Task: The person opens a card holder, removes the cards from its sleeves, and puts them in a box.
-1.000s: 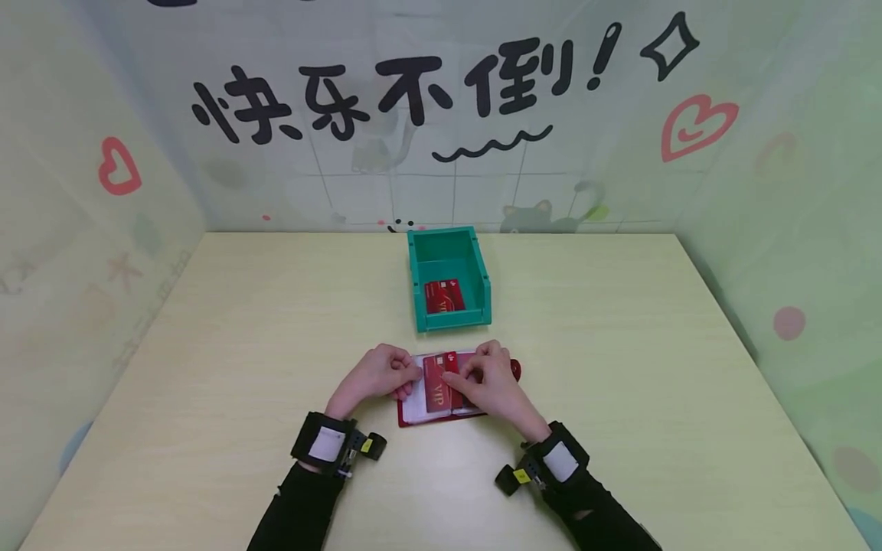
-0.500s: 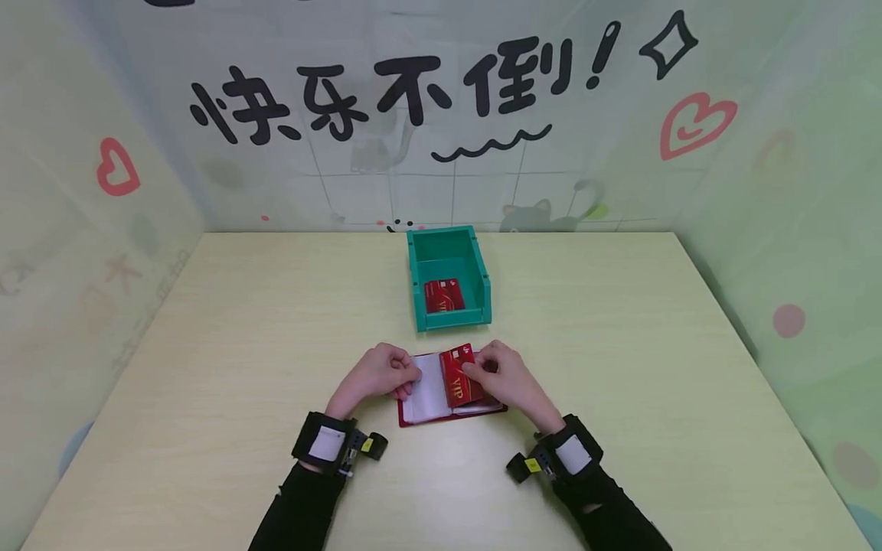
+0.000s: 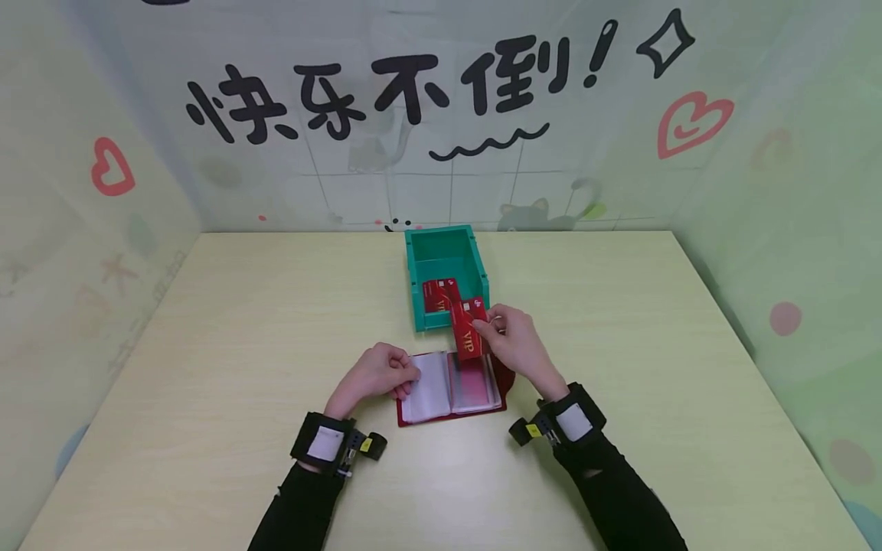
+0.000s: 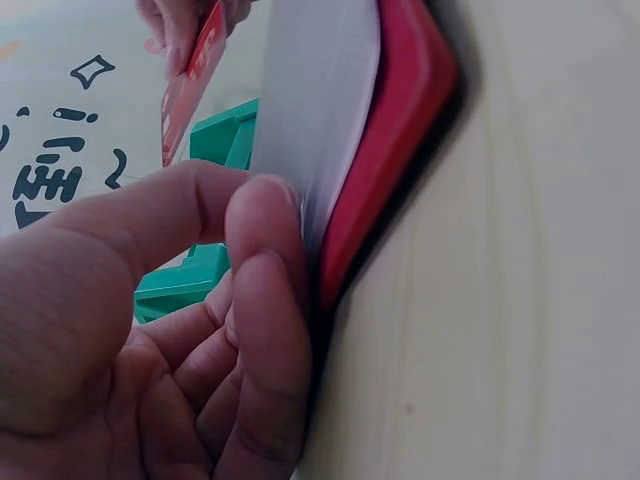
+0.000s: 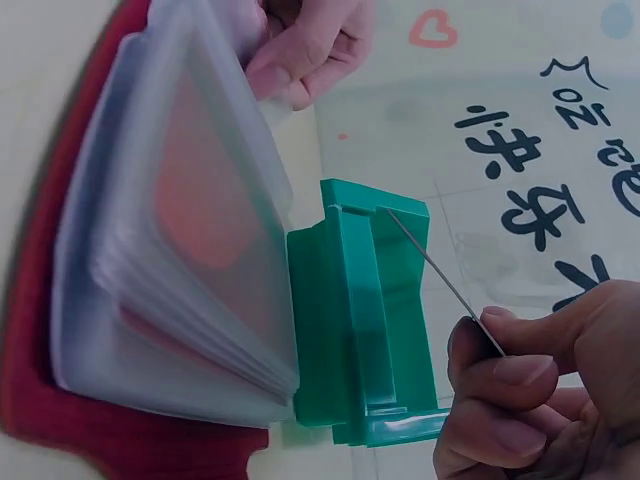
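Note:
An open red card holder with clear plastic sleeves lies on the table. At its left edge my left hand pinches the sleeve pages between thumb and fingers; the red cover sits behind them. My right hand grips a red VIP card by its right side, above the holder and over the near edge of a green bin. Seen edge-on in the right wrist view, the card is a thin line. Another red VIP card is inside the bin, partly covered by the held one.
The bin stands just behind the holder. A pale wood table extends to both sides. Behind it hangs a printed backdrop with dark lettering, and similar cloth walls flank the table.
My right hand has drawn the VIP card off the holder's right side, then up and forward to the bin's front edge. My left hand has stayed at the pages.

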`<state>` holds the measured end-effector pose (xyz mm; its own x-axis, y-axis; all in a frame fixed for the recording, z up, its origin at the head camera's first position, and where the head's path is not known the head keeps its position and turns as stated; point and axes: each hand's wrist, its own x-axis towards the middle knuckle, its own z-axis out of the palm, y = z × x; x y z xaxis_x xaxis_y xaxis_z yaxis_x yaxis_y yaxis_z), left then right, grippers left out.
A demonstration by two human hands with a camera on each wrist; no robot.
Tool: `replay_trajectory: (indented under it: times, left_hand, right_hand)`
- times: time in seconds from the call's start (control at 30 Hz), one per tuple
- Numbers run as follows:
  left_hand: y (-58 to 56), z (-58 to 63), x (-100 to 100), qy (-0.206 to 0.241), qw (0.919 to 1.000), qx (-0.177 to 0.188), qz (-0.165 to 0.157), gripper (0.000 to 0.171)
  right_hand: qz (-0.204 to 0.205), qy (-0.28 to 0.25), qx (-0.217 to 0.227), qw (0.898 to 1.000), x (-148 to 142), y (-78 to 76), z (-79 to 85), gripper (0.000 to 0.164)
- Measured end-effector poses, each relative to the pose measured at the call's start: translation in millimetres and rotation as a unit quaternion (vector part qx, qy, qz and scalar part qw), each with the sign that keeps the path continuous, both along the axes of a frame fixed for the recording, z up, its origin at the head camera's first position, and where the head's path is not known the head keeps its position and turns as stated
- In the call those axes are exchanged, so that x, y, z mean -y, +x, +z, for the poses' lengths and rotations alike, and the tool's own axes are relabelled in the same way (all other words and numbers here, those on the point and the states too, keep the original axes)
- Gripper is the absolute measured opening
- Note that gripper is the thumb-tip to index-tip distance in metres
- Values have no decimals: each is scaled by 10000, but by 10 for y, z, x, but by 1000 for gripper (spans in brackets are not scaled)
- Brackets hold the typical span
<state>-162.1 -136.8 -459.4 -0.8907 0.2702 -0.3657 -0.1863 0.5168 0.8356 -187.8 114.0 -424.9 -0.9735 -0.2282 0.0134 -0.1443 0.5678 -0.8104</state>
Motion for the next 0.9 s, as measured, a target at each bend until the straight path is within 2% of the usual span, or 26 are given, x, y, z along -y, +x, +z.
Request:
replay_trajectory:
  times: [0.2,0.4,0.53,0.63,0.9]
  left_hand:
    - [-7,11,4,0,10000,17,19,16]
    - [-1,10,8,45,10000,43,25,16]
    - [5,4,9,70,10000,48,23,15]
    - [6,-2,11,91,9999,43,13,15]
    - [8,-3,3,84,9999,89,63,14]
  right_hand:
    - [-61,22,-608,9981,61,-221,111,27]
    - [-38,347,-530,9980,180,-396,222,50]
    - [48,639,-600,9961,279,-496,232,57]
    - [130,880,-746,9932,352,-574,181,57]
    - [128,1686,-535,9841,564,-614,225,55]
